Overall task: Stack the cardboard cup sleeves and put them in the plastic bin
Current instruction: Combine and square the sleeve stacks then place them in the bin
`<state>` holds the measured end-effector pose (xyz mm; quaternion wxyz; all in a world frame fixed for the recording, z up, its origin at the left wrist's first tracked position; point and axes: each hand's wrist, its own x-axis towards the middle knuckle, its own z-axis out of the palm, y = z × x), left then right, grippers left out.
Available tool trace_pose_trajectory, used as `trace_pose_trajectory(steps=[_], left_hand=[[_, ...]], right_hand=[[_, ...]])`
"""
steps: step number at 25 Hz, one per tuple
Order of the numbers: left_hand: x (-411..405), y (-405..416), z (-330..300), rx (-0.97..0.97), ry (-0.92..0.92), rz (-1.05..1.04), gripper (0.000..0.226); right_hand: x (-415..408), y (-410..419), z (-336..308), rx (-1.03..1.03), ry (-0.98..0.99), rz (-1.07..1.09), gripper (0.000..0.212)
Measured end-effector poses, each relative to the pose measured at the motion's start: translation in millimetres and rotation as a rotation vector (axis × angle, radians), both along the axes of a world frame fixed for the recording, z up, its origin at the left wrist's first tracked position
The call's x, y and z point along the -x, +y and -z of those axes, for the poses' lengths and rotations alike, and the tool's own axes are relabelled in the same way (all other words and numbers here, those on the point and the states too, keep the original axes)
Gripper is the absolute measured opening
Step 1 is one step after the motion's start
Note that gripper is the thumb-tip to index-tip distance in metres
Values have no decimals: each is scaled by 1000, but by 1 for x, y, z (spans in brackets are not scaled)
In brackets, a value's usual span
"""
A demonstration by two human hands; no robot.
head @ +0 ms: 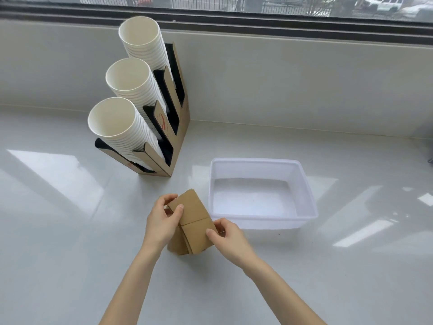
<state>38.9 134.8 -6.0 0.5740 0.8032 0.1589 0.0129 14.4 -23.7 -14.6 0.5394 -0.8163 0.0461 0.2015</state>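
Note:
A stack of flat brown cardboard cup sleeves [193, 225] lies on the white counter, just left of the plastic bin's near corner. My left hand [161, 220] grips the stack's far left end, thumb on top. My right hand [226, 233] pinches its near right edge. The sleeves are fanned slightly at the bottom, not squared up. The translucent plastic bin [307, 195] stands to the right of the sleeves and holds nothing.
A cardboard cup dispenser [180, 127] with three slanted stacks of white paper cups [131, 95] stands behind and left of the hands. A low wall and a window run along the back. A dark object [430, 158] peeks in at the right edge.

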Motion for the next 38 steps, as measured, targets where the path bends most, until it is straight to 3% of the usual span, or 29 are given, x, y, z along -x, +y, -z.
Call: trace_pose_trajectory(steps=[14,18,21,23,29,33,38], left_hand=[[-23,12,24,-190,93,52,30],[-23,16,29,-229,166,45,41],[-22,21,31,-136,300,35,60],[-21,23,33,-24,349,45,67],[-24,23,33,110,342,83,43],[-27,23,31,132,341,94,57],[-26,21,29,178,334,96,59]], right_hand=[[-10,23,23,125,17,64,32],[-8,27,23,98,55,56,41],[-8,31,23,3,154,29,55],[-9,32,23,-76,196,7,49],[-13,33,24,-164,218,-40,45],[-11,34,26,-171,201,-71,52],[-11,32,28,-192,190,-69,52]])
